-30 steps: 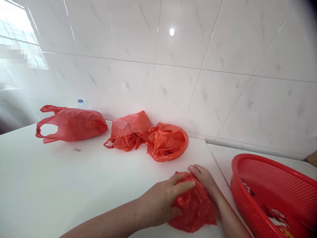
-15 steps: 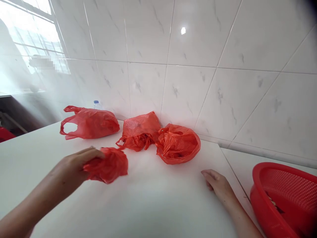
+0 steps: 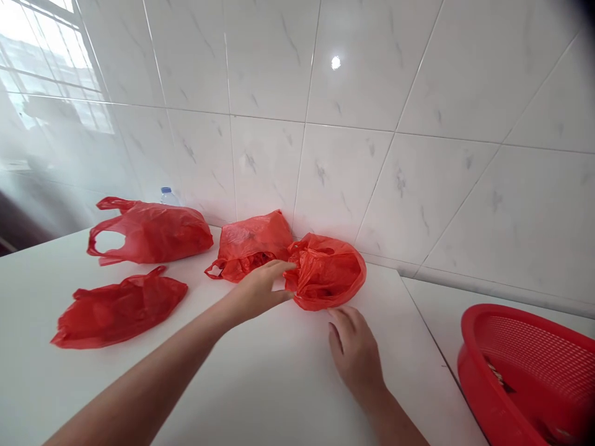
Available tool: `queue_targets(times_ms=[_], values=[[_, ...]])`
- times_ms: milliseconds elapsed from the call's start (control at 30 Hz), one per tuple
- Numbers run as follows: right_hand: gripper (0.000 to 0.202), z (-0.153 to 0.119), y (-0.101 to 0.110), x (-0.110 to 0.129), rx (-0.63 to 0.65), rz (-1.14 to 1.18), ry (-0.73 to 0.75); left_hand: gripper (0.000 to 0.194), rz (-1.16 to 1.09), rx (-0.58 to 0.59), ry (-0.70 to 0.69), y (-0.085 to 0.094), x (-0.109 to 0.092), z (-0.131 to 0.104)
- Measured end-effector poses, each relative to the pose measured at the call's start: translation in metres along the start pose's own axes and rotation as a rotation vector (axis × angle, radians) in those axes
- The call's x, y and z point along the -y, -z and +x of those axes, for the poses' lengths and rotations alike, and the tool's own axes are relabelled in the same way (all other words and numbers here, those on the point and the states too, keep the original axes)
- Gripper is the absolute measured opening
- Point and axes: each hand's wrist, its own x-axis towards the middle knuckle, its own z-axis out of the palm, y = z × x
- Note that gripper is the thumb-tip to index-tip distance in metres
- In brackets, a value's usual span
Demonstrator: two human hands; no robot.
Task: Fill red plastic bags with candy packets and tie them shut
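Observation:
My left hand (image 3: 263, 288) is at the left edge of a rounded red plastic bag (image 3: 332, 272), thumb and fingers apart around its side. At that bag's front edge is my right hand (image 3: 356, 347), its fingertips at the rim and its thumb held away from them. I cannot tell how firmly either hand touches the bag. Behind my left hand a second red bag (image 3: 255, 238) leans near the wall, partly covered by the hand. A flattened red bag (image 3: 123, 310) lies on the left of the white table (image 3: 260, 384).
A fuller red bag (image 3: 155, 232) with loop handles lies at the back left. Behind it shows a clear bottle (image 3: 168, 196) with a blue cap. On the right stands a red perforated basket (image 3: 506, 371) with small items inside. A tiled wall (image 3: 348, 179) borders the table.
My left hand has let go of a red bag, which now lies at the left, and has moved right to the rounded bag. My right hand has moved left to the same bag.

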Motion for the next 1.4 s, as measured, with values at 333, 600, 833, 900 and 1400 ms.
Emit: queue_targets(times_ms=[333,600,833,900,1400], values=[[0.065,0.010,-0.011,-0.001,-0.118,0.112,-0.175,0.035,-0.055,0.032,-0.248,-0.068,-0.053,0.011],[0.031,0.016,0.004,-0.023,-0.088,0.816,-0.646,0.013,0.062,-0.068,-0.251,-0.076,-0.043,0.003],[0.035,0.026,0.043,-0.036,-0.223,1.047,-0.815,0.049,0.205,-0.032,-0.216,-0.109,-0.008,0.051],[0.032,0.022,0.062,-0.032,-0.277,1.083,-0.856,0.054,0.220,-0.067,-0.163,-0.112,0.000,0.065],[0.037,-0.018,0.111,0.022,-0.074,0.532,-0.874,0.076,-0.376,0.107,-0.107,-0.087,-0.094,-0.045]])
